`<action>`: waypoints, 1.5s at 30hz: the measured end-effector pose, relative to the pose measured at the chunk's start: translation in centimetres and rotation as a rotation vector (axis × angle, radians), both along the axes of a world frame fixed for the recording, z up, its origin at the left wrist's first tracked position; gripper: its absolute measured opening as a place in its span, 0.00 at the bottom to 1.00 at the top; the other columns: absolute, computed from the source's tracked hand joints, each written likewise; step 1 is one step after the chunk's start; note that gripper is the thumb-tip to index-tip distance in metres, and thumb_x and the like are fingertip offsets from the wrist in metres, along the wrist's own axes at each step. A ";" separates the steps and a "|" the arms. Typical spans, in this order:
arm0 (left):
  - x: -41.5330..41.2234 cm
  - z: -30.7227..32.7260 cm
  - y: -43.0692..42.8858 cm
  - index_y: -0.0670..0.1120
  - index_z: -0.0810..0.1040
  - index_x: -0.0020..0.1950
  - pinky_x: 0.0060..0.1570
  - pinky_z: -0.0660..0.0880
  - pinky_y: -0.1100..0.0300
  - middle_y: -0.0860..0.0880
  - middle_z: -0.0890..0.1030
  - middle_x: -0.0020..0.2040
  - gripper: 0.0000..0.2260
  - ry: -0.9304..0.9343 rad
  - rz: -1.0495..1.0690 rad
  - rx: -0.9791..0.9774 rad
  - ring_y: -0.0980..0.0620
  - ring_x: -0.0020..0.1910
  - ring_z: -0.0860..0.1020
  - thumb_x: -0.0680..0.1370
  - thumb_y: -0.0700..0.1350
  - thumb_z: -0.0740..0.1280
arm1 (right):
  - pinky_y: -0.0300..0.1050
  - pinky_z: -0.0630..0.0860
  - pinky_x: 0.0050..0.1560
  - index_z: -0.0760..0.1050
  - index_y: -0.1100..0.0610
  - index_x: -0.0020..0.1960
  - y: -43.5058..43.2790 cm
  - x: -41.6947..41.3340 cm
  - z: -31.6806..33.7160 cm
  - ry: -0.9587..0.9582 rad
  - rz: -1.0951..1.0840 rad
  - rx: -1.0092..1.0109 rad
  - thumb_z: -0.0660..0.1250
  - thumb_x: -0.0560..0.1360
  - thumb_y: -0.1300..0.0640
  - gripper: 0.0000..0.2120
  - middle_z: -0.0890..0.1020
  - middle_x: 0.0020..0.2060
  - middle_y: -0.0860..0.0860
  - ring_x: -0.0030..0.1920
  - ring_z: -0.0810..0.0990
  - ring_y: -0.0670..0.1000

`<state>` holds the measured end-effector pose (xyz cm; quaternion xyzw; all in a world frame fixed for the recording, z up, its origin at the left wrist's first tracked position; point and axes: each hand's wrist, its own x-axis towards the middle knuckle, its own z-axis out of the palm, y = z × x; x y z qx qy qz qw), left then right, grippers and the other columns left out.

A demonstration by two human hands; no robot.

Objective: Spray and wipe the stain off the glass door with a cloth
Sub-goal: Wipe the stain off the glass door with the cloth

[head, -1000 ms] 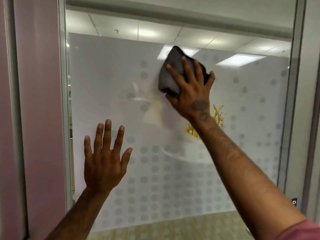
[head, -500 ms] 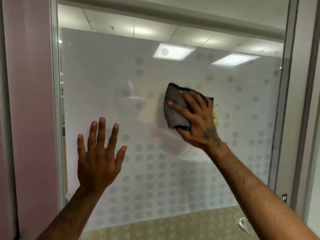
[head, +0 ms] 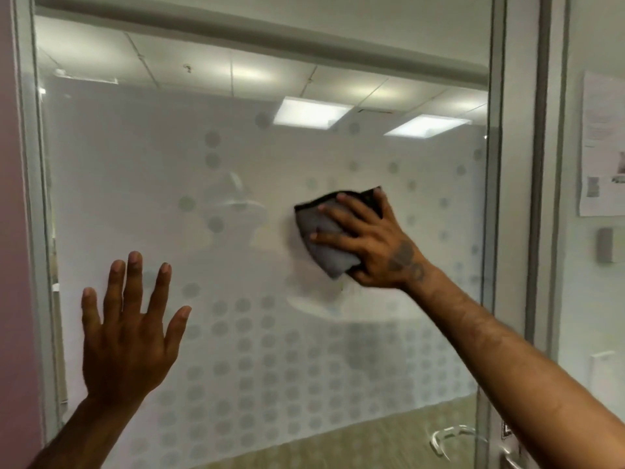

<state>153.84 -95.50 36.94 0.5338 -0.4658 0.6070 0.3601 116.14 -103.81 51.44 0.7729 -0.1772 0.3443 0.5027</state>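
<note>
The glass door (head: pixel 135 170) fills the view, frosted with a pattern of grey dots. My right hand (head: pixel 375 242) presses a dark grey cloth (head: pixel 324 238) flat against the glass right of centre, fingers spread over it. No yellow stain shows on the glass; the cloth and hand cover that spot. My left hand (head: pixel 130 333) is open with fingers apart, palm toward the glass at the lower left; I cannot tell whether it touches. No spray bottle is in view.
A pale metal door frame (head: pixel 497 198) runs down the right side, with a clear door handle (head: pixel 449 438) at the bottom right. A pink wall (head: pixel 13 231) borders the left. Papers (head: pixel 602 143) hang on the wall at far right.
My right hand has dragged the cloth down from high on the glass and then to the right. The yellow stain seen earlier beside the hand no longer shows. My left hand stayed open.
</note>
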 end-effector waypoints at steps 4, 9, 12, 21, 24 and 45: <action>0.1 0.0 0.0 0.41 0.61 0.81 0.74 0.59 0.30 0.35 0.58 0.81 0.31 -0.003 -0.005 -0.008 0.34 0.80 0.59 0.84 0.57 0.58 | 0.70 0.64 0.64 0.73 0.45 0.71 -1.1 -2.2 2.6 -0.299 -0.023 0.068 0.64 0.70 0.45 0.28 0.71 0.74 0.56 0.74 0.67 0.64; 0.0 -0.1 0.0 0.42 0.59 0.82 0.75 0.58 0.30 0.35 0.57 0.82 0.31 0.024 0.001 0.009 0.34 0.81 0.57 0.83 0.57 0.59 | 0.67 0.64 0.65 0.73 0.45 0.71 -2.1 -0.5 0.1 -0.594 0.095 0.114 0.66 0.69 0.45 0.29 0.72 0.73 0.55 0.72 0.69 0.62; -0.2 0.1 0.1 0.43 0.58 0.82 0.76 0.56 0.31 0.36 0.56 0.82 0.31 0.039 -0.002 0.018 0.35 0.81 0.56 0.83 0.57 0.58 | 0.67 0.63 0.65 0.74 0.45 0.71 -2.2 0.0 -1.5 -0.647 0.118 0.136 0.65 0.68 0.45 0.30 0.72 0.73 0.54 0.72 0.68 0.61; -0.9 0.1 0.7 0.43 0.56 0.83 0.75 0.58 0.31 0.35 0.57 0.82 0.31 0.073 0.017 0.048 0.35 0.81 0.56 0.85 0.57 0.57 | 0.70 0.64 0.63 0.76 0.49 0.69 -1.1 2.0 -7.1 -0.735 0.155 0.198 0.66 0.67 0.47 0.29 0.73 0.72 0.56 0.71 0.69 0.62; -1.0 0.1 0.7 0.43 0.56 0.83 0.75 0.58 0.32 0.36 0.57 0.82 0.31 0.078 0.016 0.051 0.36 0.81 0.56 0.85 0.57 0.57 | 0.69 0.63 0.66 0.76 0.49 0.69 -0.1 4.3 -8.6 -0.898 0.156 0.277 0.66 0.67 0.47 0.30 0.72 0.72 0.56 0.71 0.68 0.61; 0.1 -0.1 0.1 0.44 0.57 0.83 0.77 0.55 0.32 0.37 0.55 0.83 0.31 0.043 -0.032 0.025 0.37 0.82 0.54 0.84 0.57 0.57 | 0.77 0.58 0.66 0.76 0.46 0.69 1.0 6.8 -16.1 -0.263 0.195 0.101 0.68 0.71 0.42 0.27 0.73 0.72 0.56 0.74 0.68 0.64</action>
